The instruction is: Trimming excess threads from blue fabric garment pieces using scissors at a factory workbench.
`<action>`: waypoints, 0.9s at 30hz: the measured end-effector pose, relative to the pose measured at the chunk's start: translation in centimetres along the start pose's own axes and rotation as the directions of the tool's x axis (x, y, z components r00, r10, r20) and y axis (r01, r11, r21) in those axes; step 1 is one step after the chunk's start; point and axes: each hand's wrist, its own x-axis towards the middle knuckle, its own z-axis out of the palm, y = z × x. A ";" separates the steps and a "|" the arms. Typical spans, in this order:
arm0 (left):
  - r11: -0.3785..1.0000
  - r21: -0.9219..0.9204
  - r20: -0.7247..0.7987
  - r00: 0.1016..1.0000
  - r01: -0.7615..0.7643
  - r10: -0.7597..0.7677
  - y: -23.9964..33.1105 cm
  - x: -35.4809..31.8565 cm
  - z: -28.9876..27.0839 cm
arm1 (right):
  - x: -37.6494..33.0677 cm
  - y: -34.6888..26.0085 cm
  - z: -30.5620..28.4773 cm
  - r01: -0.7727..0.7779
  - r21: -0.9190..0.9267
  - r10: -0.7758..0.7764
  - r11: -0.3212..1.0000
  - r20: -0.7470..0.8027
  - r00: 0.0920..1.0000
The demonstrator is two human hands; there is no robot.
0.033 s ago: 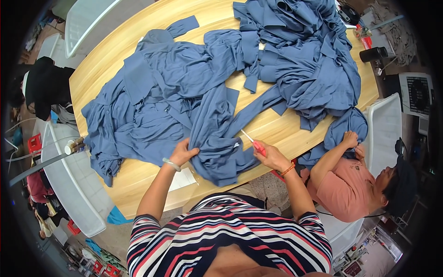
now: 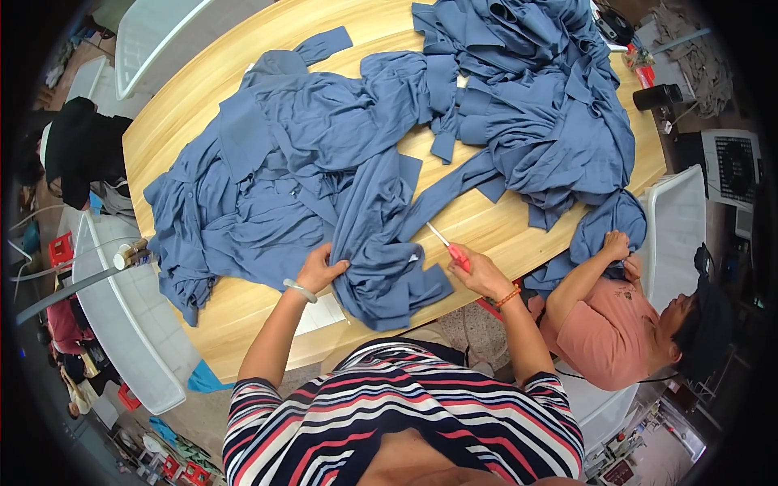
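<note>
Blue garments [image 2: 304,121] lie crumpled along the wooden table. My left hand [image 2: 318,269], with a pale bangle at the wrist, pinches the edge of a bunched blue garment [image 2: 369,283] near the front edge. In my right hand [image 2: 486,277] is a red-handled tool [image 2: 459,257] with a slim, pale, pointed blade; its exact kind cannot be made out. The blade points up and left over bare wood, apart from the cloth. A flat end of the garment [image 2: 431,285] rests just left of my right hand.
A large blue heap [image 2: 551,121] covers the table's [image 2: 519,235] right side. At right, a co-worker [image 2: 604,332] in a pink shirt handles a blue garment [image 2: 612,223]. Pale plastic bins [image 2: 121,324] flank the table. A white sheet [image 2: 322,314] lies by my left wrist.
The garment's flat end, earlier reaching my right hand, now lies a little to the left, apart from it. My hands have hardly moved.
</note>
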 end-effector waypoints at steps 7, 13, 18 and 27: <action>0.720 0.689 -0.629 0.425 -0.084 0.651 3.4 5.2 -2.8 | 0.2 -1.6 -2.8 -0.009 -0.139 -0.020 0.990 -0.209 0.978; 0.981 0.166 -0.751 0.632 -0.100 0.191 2.8 10.0 -6.6 | -0.6 -2.5 -3.0 0.049 -0.142 -0.084 0.989 -0.251 0.964; 0.722 -0.111 -0.676 0.585 -0.683 0.449 4.3 3.3 -7.5 | -1.1 -3.6 -3.0 0.028 -0.014 -0.030 1.000 -0.233 0.972; 0.742 0.656 -0.510 0.807 0.139 0.299 -2.1 -8.0 -9.5 | 1.4 -9.8 0.0 0.161 -0.081 -0.173 0.984 -0.173 0.970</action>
